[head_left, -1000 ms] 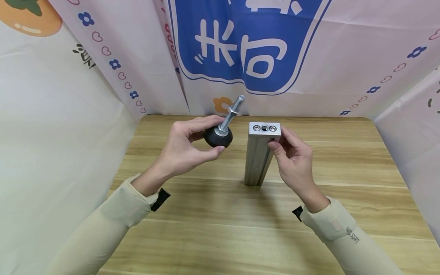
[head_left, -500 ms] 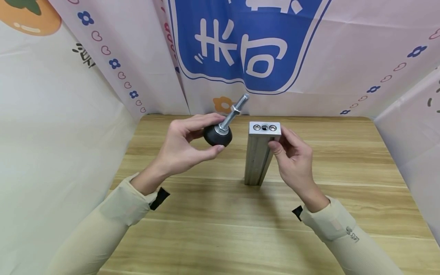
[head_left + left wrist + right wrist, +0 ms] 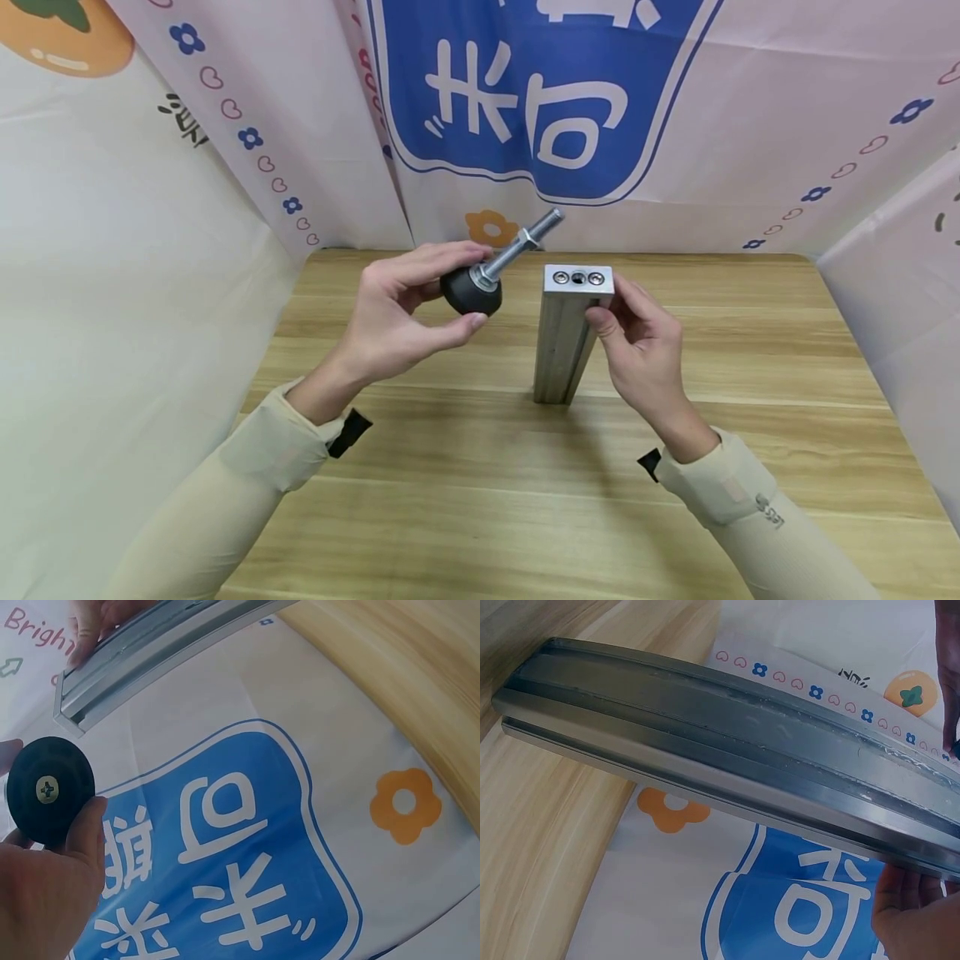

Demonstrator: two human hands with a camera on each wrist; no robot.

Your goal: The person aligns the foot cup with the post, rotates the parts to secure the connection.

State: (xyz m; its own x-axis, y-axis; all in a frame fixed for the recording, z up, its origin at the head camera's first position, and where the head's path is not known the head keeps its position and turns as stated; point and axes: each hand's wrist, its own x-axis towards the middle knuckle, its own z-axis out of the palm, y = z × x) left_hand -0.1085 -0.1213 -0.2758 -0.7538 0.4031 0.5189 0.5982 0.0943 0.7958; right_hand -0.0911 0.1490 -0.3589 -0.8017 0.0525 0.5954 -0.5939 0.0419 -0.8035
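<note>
My left hand (image 3: 397,312) grips a leveling foot (image 3: 471,292) by its round black base, fingers above and thumb below. Its threaded stud slants up to the right and carries a nut (image 3: 528,240) partway along. A cross-head screw (image 3: 47,790) shows in the underside of the base in the left wrist view. My right hand (image 3: 645,358) holds the upper right side of an aluminium profile (image 3: 562,350) standing upright on the table. On its top end sits a metal end plate (image 3: 578,280) with two screws and a hole between them. The leveling foot and the profile are apart.
The wood-grain table (image 3: 450,500) lies under both arms. A printed white cloth (image 3: 750,108) with a blue sign hangs behind the table's back edge, and white cloth walls stand at both sides.
The leveling foot has tilted further right in my left hand, its stud tip swinging right, and its base has shifted slightly left. My right hand and the profile have stayed in place.
</note>
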